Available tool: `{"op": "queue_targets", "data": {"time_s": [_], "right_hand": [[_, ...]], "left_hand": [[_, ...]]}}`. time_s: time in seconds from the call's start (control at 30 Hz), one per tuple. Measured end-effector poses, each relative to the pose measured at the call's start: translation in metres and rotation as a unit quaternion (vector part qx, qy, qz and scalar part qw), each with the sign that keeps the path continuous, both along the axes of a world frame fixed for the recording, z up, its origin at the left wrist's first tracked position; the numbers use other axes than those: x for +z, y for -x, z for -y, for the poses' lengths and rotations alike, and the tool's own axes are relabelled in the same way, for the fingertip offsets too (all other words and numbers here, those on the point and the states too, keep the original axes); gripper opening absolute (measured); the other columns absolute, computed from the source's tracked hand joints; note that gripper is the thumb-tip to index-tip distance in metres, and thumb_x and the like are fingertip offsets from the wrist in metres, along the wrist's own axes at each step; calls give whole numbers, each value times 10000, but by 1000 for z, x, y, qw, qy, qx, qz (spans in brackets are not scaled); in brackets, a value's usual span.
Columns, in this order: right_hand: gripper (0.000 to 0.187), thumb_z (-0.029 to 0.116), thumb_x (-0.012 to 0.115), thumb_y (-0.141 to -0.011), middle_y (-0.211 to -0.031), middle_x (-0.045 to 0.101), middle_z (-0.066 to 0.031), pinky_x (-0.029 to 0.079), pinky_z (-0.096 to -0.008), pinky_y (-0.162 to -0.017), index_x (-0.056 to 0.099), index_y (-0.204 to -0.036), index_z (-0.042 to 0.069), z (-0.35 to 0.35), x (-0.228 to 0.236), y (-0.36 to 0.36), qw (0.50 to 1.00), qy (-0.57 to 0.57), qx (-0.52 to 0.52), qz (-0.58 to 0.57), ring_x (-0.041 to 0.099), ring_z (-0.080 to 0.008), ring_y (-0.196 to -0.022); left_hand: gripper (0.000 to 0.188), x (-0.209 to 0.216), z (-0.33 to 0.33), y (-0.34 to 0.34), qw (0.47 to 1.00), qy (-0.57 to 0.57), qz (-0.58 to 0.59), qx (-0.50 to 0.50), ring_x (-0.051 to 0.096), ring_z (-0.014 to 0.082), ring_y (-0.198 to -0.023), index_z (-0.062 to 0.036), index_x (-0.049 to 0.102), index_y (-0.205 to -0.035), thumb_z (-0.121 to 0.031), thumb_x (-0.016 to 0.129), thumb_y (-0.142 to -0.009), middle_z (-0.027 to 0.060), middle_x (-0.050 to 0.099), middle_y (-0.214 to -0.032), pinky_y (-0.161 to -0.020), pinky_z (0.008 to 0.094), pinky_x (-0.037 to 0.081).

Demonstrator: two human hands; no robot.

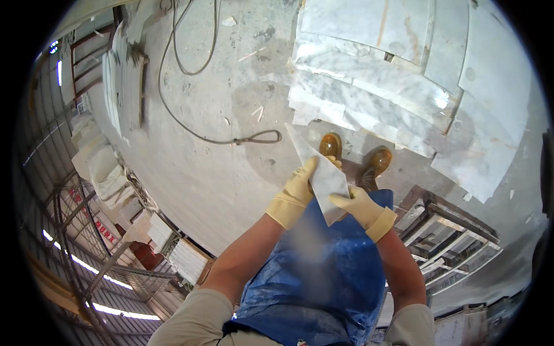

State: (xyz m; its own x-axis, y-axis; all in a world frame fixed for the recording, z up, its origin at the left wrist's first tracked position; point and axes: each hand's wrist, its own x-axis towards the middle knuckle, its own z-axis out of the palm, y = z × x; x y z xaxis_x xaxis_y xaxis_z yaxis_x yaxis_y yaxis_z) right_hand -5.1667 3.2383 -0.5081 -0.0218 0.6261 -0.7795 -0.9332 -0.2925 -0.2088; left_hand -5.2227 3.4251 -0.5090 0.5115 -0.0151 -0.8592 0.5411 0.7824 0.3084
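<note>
A pointed offcut of white marble slab (324, 176) is held in front of my blue apron, its long tip toward the far left. My left hand (297, 187), in a pale yellow rubber glove, grips its left edge with the thumb on top. On the right edge, my right hand (363, 209) in a matching glove holds the piece, thumb lying on its face. The fingers under the stone are mostly hidden. Both hands are close together above my brown boots (330, 145).
Large grey-veined marble slabs (369, 66) lie at the far right, with broken edges near my boots. A wire cable with a looped end (259, 137) rests on the concrete floor. To my right stands a slatted frame (447, 236); stacked slabs (124, 83) stand at the far left.
</note>
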Motion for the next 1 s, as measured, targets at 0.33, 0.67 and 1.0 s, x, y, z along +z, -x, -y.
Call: {"op": "queue_targets", "data": {"time_s": [0.33, 0.67, 1.0], "right_hand": [[246, 181, 705, -938, -904, 695, 11, 476, -234, -658, 712, -1069, -27, -8, -22, 22, 983, 84, -43, 155, 588, -51, -768], [236, 148, 706, -938, -1024, 722, -8, 488, -243, -800, 714, -1128, 10, -35, -99, 53, 942, 218, -160, 196, 627, -73, -912], [196, 148, 708, -938, -958, 718, -30, 493, -272, -693, 701, -1052, -11, -57, -142, 32, 899, 299, -149, 284, 609, -89, -782]], "left_hand": [[525, -61, -112, -10, 911, -267, 17, -314, 627, 224, -1135, 10, 560, -1352, -332, 665, -968, 132, 664, -1224, -977, 350, 515], [763, -204, -294, -174, 440, -600, 70, -665, 569, 371, -1238, -78, 492, -1436, -580, 646, -883, 213, 585, -1359, -1037, 424, 457], [833, -300, -296, -171, 603, -428, 110, -664, 631, 348, -1143, -29, 577, -1329, -672, 677, -809, 202, 678, -1204, -960, 407, 493]]}}
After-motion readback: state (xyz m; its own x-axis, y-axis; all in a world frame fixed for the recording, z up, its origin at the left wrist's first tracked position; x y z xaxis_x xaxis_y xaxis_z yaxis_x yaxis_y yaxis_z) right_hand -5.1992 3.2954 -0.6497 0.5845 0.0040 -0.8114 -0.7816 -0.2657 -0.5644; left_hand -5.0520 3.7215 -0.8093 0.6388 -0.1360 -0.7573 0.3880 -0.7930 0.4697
